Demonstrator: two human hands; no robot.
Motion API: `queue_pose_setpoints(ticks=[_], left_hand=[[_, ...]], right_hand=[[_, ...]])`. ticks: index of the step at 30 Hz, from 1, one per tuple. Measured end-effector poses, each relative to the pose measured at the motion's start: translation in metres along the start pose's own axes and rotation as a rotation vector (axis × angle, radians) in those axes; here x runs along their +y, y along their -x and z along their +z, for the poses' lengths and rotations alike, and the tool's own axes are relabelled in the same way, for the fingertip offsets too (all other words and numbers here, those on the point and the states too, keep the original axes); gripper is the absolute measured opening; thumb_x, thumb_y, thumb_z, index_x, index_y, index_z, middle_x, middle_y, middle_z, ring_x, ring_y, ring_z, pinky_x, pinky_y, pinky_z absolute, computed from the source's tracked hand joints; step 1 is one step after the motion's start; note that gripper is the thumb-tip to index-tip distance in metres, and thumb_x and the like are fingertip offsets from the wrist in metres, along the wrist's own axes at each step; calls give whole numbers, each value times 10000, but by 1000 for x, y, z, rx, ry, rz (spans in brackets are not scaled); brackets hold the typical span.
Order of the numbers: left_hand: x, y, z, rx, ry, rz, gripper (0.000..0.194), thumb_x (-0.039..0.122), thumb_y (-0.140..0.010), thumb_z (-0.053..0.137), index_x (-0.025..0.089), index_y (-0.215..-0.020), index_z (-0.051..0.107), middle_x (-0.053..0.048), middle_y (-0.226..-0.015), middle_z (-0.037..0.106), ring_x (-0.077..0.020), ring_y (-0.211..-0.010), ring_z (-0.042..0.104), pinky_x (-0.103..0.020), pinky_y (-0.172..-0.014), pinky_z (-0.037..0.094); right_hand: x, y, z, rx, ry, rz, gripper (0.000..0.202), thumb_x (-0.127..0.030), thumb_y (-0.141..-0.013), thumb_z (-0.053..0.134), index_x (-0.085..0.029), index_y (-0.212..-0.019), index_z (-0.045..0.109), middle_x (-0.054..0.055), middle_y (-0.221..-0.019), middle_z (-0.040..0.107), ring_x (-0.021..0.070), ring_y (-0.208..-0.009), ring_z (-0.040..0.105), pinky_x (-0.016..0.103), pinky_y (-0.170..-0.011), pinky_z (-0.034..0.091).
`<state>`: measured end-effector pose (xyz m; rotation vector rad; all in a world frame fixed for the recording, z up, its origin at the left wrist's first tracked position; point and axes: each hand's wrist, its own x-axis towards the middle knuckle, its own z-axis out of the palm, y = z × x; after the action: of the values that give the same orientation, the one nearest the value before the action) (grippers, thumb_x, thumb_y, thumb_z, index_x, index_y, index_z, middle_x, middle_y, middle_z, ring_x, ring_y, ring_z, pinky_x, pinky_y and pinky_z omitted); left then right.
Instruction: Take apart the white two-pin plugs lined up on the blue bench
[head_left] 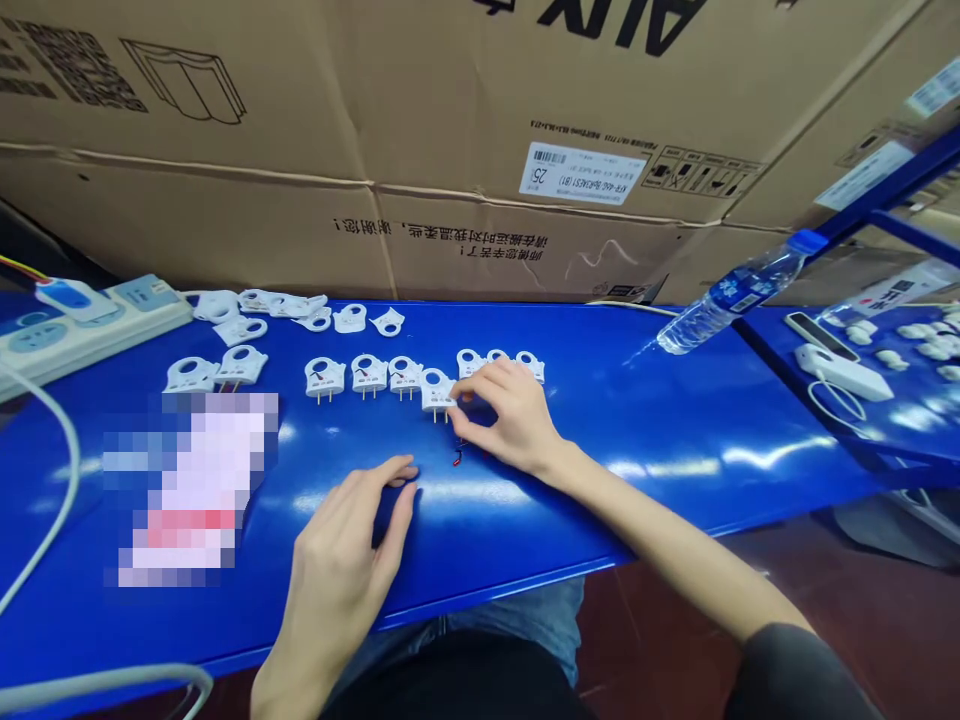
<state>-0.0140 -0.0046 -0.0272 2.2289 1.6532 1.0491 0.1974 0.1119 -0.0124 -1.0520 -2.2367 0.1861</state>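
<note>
My right hand [510,412] has thumb and forefinger closed on the right edge of a white two-pin plug housing [436,388], its metal prongs pointing toward me. To its left stand similar white plug housings [325,377] with a round hole in the top and small dark and red wires. More housings [470,362] are partly hidden behind my right hand. A small red-tipped black wire [457,458] lies below that hand. Resting low over the blue table, my left hand [349,545] has curved fingers, thumb apart, and nothing in it.
Loose white plastic pieces [350,318] lie along the back of the blue table [600,520]. A power strip [97,335] and cable stand at left, near a blurred-out patch [202,480]. A water bottle [735,295] leans at right, before a large cardboard box [450,120].
</note>
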Motion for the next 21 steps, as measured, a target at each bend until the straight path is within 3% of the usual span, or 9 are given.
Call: queue_pose_setpoints(ticks=[10, 16, 21], left_hand=[[-1, -1, 1, -64, -35, 31, 227, 295, -1045, 544, 240, -1255, 609, -52, -1132, 741, -226, -1015, 691, -375, -917, 503], [-1, -1, 1, -56, -34, 40, 225, 311, -1045, 540, 230, -1236, 626, -52, -1110, 750, -226, -1000, 697, -379, -913, 507], [1, -1, 0, -62, -34, 43, 223, 298, -1043, 541, 227, -1238, 621, -48, -1119, 747, -225, -1009, 701, -379, -908, 509]], right_hand=[[24, -16, 14, -77, 240, 112, 149, -327, -1007, 623, -214, -1024, 720, 73, -1007, 717, 254, -969, 556, 390, -843, 339], [18, -15, 12, -97, 214, 132, 223, -384, -1021, 611, -215, -1122, 718, 82, -1077, 700, 261, -1019, 549, 396, -839, 343], [5, -18, 20, -116, 244, 80, 261, -341, -1069, 530, -208, -1201, 712, 85, -1138, 699, 261, -1051, 534, 414, -857, 336]])
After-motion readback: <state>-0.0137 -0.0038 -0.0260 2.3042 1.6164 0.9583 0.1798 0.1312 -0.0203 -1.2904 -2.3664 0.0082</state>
